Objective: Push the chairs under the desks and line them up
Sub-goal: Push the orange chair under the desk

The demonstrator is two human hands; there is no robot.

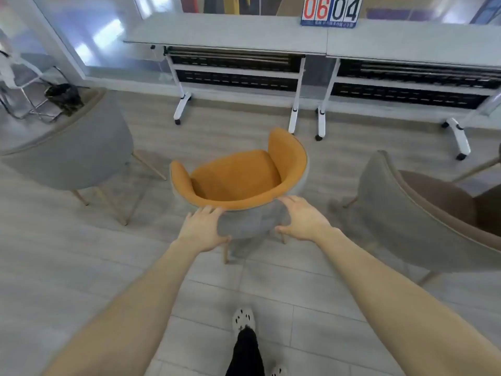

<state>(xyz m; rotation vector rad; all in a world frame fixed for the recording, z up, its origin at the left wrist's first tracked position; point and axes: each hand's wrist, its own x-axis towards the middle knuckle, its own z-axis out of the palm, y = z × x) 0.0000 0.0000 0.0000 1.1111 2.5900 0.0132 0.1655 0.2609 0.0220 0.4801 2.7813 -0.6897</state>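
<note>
An orange-lined chair (235, 177) with a grey outer shell stands in the middle of the floor, its open front turned towards the desks. My left hand (202, 227) grips the left side of its backrest and my right hand (302, 219) grips the right side. Two grey-topped desks stand side by side along the far wall, the left desk (225, 33) and the right desk (414, 40). A grey chair (78, 150) stands at the left and a grey chair with a brown seat (423, 213) at the right, both away from the desks.
The desks have white legs on castors (182, 107). A number card reading 06 04 (330, 10) stands on the desktops. A stool frame and a dark bag (63, 97) sit at the far left. Pale plank floor lies between the chairs and the desks.
</note>
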